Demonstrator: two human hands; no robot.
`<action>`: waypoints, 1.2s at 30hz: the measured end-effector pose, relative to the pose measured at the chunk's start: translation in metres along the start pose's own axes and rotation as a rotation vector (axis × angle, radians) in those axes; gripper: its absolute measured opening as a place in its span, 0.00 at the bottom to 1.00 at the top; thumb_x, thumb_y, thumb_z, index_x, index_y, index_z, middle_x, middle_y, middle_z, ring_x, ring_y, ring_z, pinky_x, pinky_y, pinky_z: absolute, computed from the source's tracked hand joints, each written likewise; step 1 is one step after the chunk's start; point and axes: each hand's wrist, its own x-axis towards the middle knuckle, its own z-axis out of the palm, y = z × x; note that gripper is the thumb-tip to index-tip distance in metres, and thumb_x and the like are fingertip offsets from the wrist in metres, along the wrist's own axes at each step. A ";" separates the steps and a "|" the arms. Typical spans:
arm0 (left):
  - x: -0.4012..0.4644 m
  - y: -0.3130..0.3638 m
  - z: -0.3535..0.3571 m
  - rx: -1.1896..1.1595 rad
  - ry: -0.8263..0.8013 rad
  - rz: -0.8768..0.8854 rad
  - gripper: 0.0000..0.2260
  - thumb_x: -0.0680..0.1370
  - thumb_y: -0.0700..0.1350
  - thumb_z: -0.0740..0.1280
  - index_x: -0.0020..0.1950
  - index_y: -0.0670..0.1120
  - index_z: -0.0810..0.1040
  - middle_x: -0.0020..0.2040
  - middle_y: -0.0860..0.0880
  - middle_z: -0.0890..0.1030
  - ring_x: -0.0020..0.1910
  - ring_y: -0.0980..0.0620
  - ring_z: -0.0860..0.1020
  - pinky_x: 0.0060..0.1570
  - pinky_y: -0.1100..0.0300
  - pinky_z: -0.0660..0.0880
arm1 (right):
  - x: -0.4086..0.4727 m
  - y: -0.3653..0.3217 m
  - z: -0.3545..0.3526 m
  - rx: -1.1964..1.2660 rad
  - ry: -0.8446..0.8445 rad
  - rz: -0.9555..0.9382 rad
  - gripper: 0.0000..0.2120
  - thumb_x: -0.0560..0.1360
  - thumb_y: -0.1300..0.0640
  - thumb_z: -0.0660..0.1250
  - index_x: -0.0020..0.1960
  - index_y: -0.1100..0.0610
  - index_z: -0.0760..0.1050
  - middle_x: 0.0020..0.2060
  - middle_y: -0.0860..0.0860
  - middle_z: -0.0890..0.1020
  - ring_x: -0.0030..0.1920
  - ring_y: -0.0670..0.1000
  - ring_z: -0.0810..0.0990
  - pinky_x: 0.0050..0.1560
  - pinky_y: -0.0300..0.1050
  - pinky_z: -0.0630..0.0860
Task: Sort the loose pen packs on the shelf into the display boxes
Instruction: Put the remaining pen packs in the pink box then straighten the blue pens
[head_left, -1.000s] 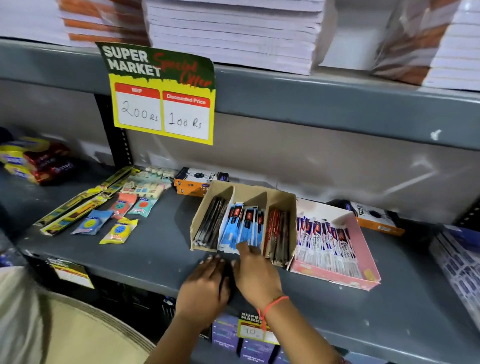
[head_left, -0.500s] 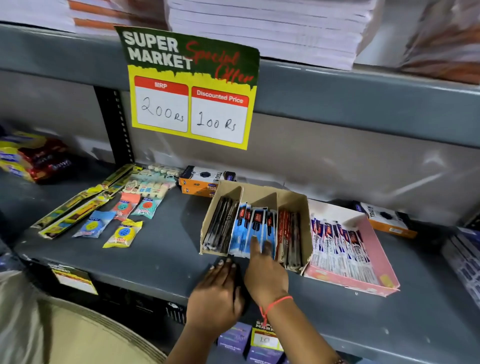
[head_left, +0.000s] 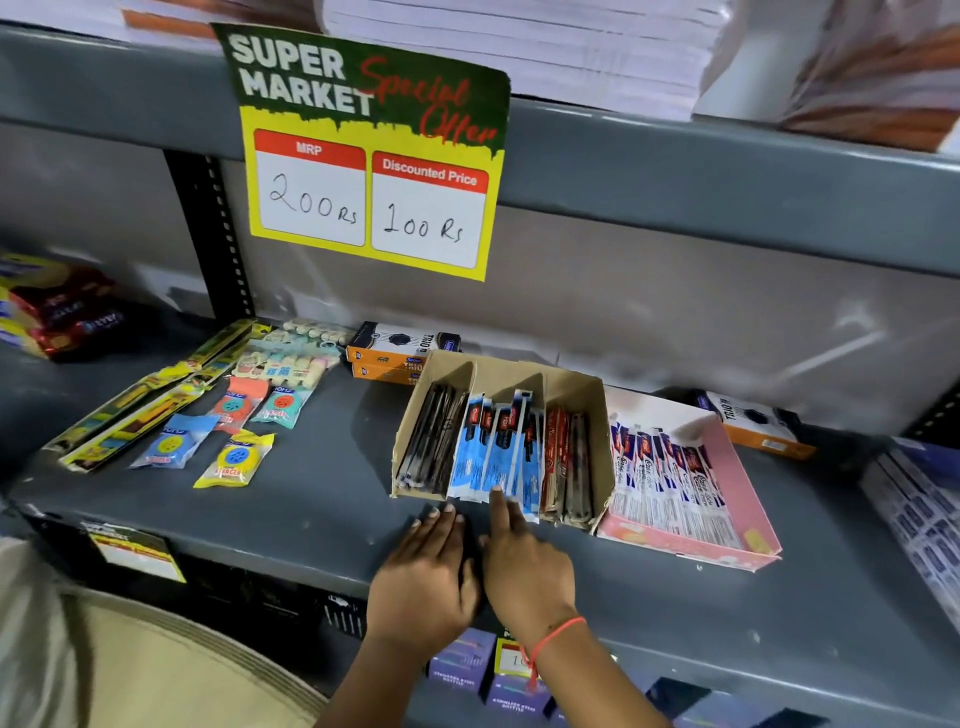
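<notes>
A brown cardboard display box (head_left: 574, 387) with three compartments stands on the grey shelf (head_left: 322, 509). Black pen packs (head_left: 431, 441) fill its left slot, blue packs (head_left: 498, 452) the middle, red packs (head_left: 566, 462) the right. A pink display box (head_left: 737, 467) to the right holds white and blue pen packs (head_left: 665, 483). My right hand (head_left: 524, 561) lies flat on the shelf, its forefinger touching the lower end of the blue packs. My left hand (head_left: 426, 577) rests flat beside it, fingers together, just in front of the brown box, holding nothing.
A yellow and green price sign (head_left: 363, 156) hangs from the upper shelf. Loose small packets (head_left: 234, 457) and long yellow packs (head_left: 135, 405) lie at the left. Orange boxes (head_left: 395, 353) sit behind the brown box, another (head_left: 753, 423) behind the pink one. Paper reams stack above.
The camera has moved closer and slightly left. My right forefinger has slid along the lower end of the blue packs; both hands stay flat on the shelf before the brown box.
</notes>
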 end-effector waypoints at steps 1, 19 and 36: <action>0.000 0.000 0.000 0.001 -0.002 -0.001 0.21 0.72 0.48 0.57 0.50 0.38 0.84 0.51 0.41 0.83 0.50 0.44 0.82 0.54 0.51 0.75 | -0.001 0.001 0.000 -0.010 0.005 -0.002 0.28 0.82 0.52 0.49 0.78 0.54 0.43 0.78 0.53 0.55 0.60 0.58 0.79 0.52 0.49 0.77; 0.001 0.000 -0.002 0.004 -0.044 0.002 0.22 0.71 0.48 0.57 0.53 0.37 0.83 0.51 0.41 0.83 0.50 0.44 0.82 0.52 0.51 0.76 | 0.037 -0.005 -0.007 0.050 0.017 -0.017 0.25 0.81 0.51 0.51 0.76 0.56 0.52 0.78 0.54 0.50 0.60 0.60 0.79 0.54 0.51 0.76; 0.002 0.001 -0.003 0.026 -0.070 -0.010 0.22 0.71 0.48 0.56 0.52 0.38 0.84 0.52 0.41 0.83 0.50 0.45 0.82 0.52 0.49 0.75 | 0.028 -0.003 -0.004 0.002 -0.028 -0.031 0.26 0.82 0.58 0.49 0.78 0.58 0.47 0.78 0.54 0.47 0.62 0.60 0.77 0.55 0.49 0.75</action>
